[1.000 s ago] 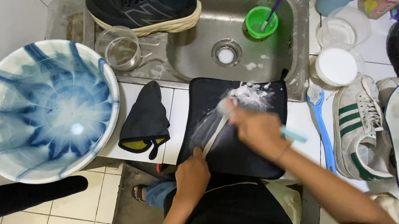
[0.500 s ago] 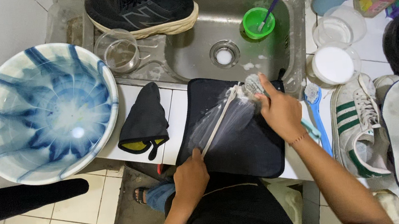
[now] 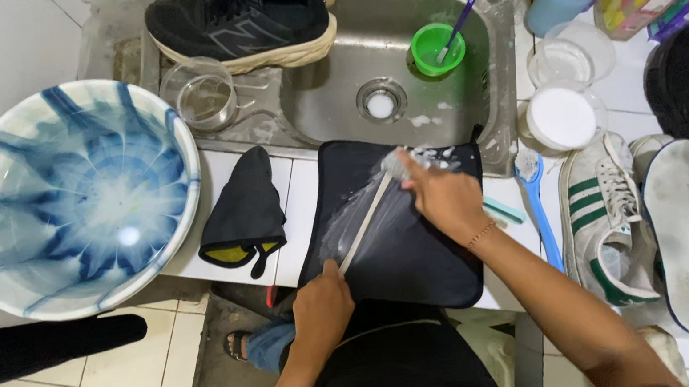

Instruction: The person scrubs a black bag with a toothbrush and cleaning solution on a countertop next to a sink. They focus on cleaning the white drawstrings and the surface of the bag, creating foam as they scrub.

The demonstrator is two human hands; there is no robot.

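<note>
Now the flat black fabric bag lies on the white tiled counter, just in front of the steel sink, and its upper part is covered with white soap foam. The left hand is closed on the near lower edge of the bag and pins it down. The right hand rests on the upper part of the bag with the fingers closed around a small brush with a light blue handle, of which only the handle end shows; the bristles are hidden under the hand.

Beside the bag, to the left, lies a small black cloth piece with yellow lining, and further left stands a big blue and white ceramic basin. A black sneaker with a cream sole lies at the back edge of the sink, and a small green cup stands inside the sink. On the right side lies a white sneaker with green stripes.
</note>
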